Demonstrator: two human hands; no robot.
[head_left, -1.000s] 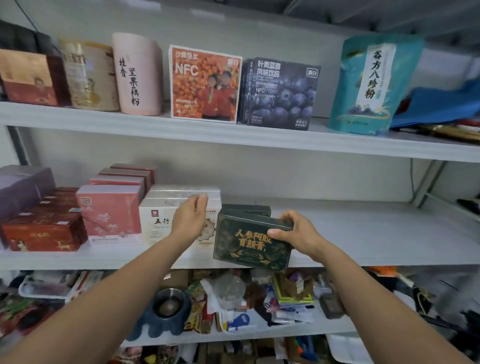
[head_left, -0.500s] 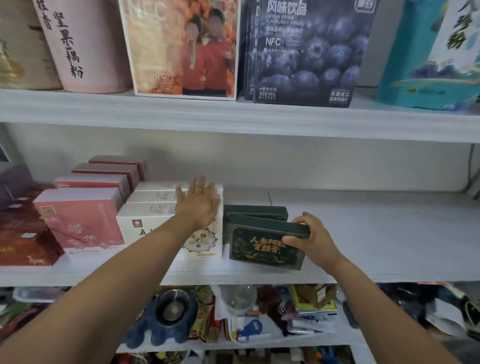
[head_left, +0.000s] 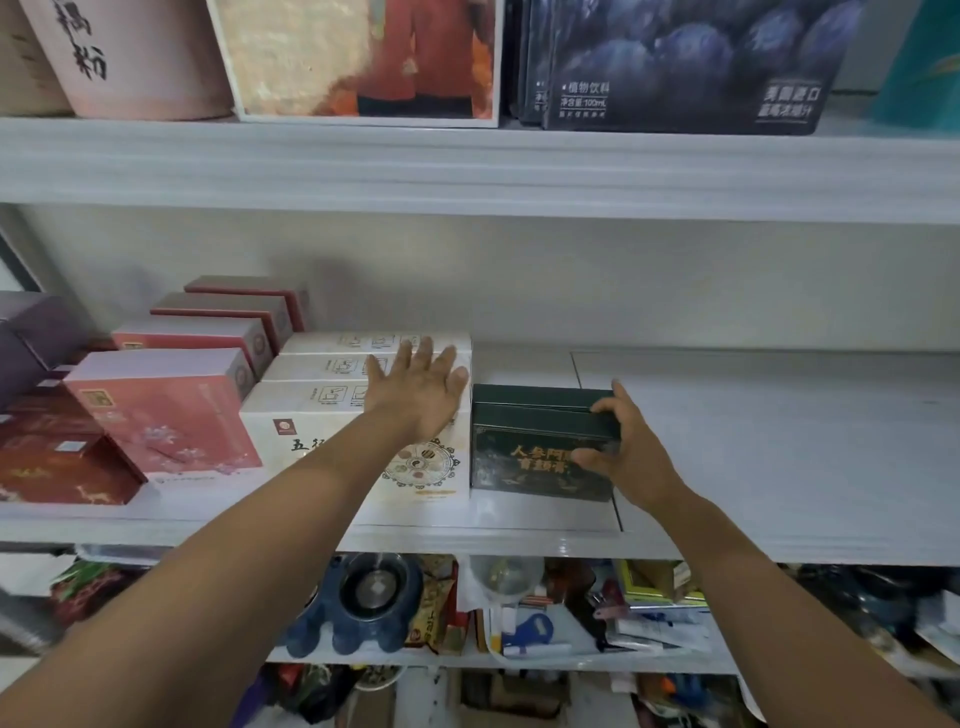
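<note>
R hand (head_left: 631, 457) grasps rectangular dark-green box (head_left: 524, 441), glossy w/ gold lettering, at its 3 o'clock edge. Box stands on smooth white shelf (head_left: 779, 467), just beside matte white carton (head_left: 311, 410) at 9 o'clock. L hand (head_left: 421, 389) rests flat, fingers straight, on carton top.

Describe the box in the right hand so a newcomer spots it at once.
Find the middle white shelf, its left half lined with boxes. Just right of the white boxes stands the dark green box, held by the right hand. Unlike its pale neighbours, it is dark green with gold characters on its front.
</note>
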